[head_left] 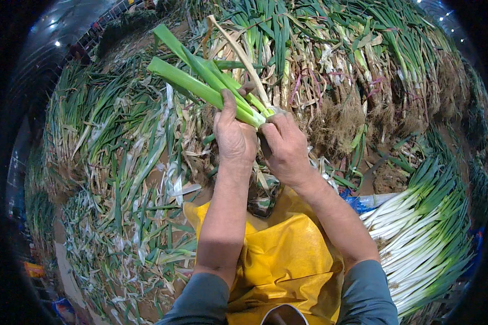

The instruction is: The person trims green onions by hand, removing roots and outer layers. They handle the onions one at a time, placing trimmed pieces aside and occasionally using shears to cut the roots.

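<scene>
Both hands meet in front of me around one green onion (205, 87), its cut-looking green leaves pointing up and left. My left hand (236, 136) grips it where the leaves fan out, thumb lying along a leaf. With bent fingers, my right hand (284, 146) pinches the pale part beside the left hand. A dry, straw-coloured leaf (242, 57) sticks up from between the hands. The onion's lower end is hidden behind the right hand. Below my wrists, a yellow apron (286, 260) covers my lap.
Bundles of unpeeled green onions (333, 81) with shaggy roots, some tied with pink string, lie ahead. More bundles (81, 118) stand at left. Stripped leaves (134, 243) litter the ground on the left. A pile of clean white-stemmed onions (419, 235) lies to my right, by blue sheeting (351, 201).
</scene>
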The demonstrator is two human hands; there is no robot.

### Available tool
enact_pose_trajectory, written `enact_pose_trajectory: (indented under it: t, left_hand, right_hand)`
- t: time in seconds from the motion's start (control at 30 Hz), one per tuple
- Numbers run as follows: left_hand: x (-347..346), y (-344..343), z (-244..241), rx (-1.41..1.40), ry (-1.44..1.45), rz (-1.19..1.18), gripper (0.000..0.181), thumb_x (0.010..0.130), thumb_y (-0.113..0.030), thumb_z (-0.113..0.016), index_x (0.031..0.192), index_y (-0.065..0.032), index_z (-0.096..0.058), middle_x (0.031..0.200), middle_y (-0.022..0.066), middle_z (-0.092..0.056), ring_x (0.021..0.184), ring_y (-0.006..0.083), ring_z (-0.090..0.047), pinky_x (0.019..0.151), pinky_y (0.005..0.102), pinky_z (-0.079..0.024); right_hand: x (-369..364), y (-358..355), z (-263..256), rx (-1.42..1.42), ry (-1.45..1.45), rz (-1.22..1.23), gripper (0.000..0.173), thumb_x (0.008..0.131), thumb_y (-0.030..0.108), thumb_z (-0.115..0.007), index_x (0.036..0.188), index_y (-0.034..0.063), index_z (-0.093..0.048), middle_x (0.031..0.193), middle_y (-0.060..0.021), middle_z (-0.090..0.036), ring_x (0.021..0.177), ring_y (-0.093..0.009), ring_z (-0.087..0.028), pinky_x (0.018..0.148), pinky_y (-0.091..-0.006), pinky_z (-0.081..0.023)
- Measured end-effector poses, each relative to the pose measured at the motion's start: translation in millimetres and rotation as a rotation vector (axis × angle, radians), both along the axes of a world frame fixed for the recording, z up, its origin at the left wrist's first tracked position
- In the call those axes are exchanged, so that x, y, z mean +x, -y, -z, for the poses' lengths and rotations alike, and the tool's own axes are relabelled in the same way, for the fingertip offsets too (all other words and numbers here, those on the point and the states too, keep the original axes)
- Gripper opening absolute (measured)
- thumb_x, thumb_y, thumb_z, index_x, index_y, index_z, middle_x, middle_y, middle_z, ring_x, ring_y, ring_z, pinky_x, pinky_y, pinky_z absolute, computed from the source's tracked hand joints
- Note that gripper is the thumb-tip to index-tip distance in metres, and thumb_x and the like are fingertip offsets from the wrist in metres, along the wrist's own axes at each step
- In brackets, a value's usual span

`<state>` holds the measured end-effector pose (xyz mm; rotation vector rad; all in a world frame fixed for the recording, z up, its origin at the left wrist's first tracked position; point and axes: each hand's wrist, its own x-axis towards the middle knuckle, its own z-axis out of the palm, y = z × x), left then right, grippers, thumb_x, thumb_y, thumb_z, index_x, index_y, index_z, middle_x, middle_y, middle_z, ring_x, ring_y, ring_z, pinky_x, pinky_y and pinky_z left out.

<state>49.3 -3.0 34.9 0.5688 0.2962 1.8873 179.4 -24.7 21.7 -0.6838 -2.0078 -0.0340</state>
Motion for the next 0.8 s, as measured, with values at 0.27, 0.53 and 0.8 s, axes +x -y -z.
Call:
enact_pose_trajectory:
  t: [0.27, 0.53, 0.8]
  left_hand:
    - [6, 2, 1, -0.038, -0.024, -0.039, 0.041, 0.103, -0.033, -0.065, 0.129, -0.0034, -0.053, 0.113, 0.0112, -0.066, 0.106, 0.0219, -0.062, 0.096, 0.0401, -0.05]
    - [-14, 3, -5, 0.002, -0.583, 0.097, 0.043, 0.088, -0.006, -0.079, 0.127, 0.0016, -0.062, 0.121, 0.0104, -0.069, 0.11, 0.0183, -0.064, 0.098, 0.0349, -0.051]
    - [0, -9, 7, -0.125, -0.679, -0.198, 0.03, 0.08, -0.005, -0.087, 0.106, 0.0028, -0.073, 0.101, 0.0073, -0.075, 0.089, 0.0156, -0.07, 0.084, 0.0301, -0.055]
  right_hand:
    - [5, -4, 8, 0.022, -0.049, -0.018, 0.03, 0.068, -0.004, -0.067, 0.094, -0.0001, -0.054, 0.096, -0.0177, -0.055, 0.088, -0.039, -0.057, 0.072, -0.048, -0.049]
    - [37, -31, 8, -0.282, -0.261, -0.057, 0.022, 0.083, -0.003, -0.07, 0.098, 0.001, -0.053, 0.089, -0.0173, -0.056, 0.081, -0.037, -0.059, 0.072, -0.0426, -0.048]
    - [43, -32, 19, -0.309, -0.256, -0.026, 0.023, 0.084, -0.003, -0.067, 0.105, -0.0004, -0.057, 0.097, -0.0144, -0.062, 0.088, -0.028, -0.062, 0.083, -0.0369, -0.05]
